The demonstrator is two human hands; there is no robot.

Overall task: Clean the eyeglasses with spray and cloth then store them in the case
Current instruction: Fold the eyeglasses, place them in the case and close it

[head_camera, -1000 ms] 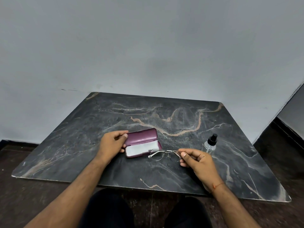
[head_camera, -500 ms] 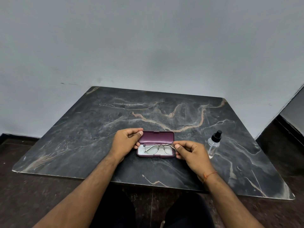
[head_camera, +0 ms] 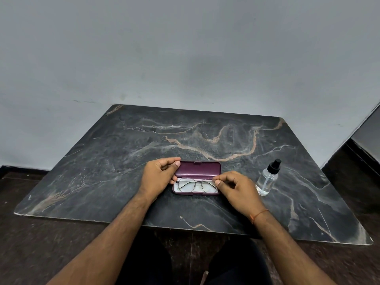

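Since a second earlier, the thin round-lensed wire-framed eyeglasses (head_camera: pixel 195 185) had gone from being held just right of the open maroon hard-shell case (head_camera: pixel 197 177) to lying inside its pale-lined tray, and the case itself had turned square to the person. The right hand (head_camera: pixel 236 189), at the case's right end, had its fingertips pinched together on the frame's right edge, apparently seating it. The left hand (head_camera: pixel 159 175) curled closed around the case's left end, steadying it.

Storing looked nearly finished: the glasses were in, the lid stood raised behind the tray, and only letting go and closing it seemed left. No cloth was clearly visible; it may lie under the glasses. The clear spray bottle with its black nozzle (head_camera: pixel 267 179) stood upright on the dark veined marble desk (head_camera: pixel 102 171), right of the case.

The folded frame looked slender and easily bent.
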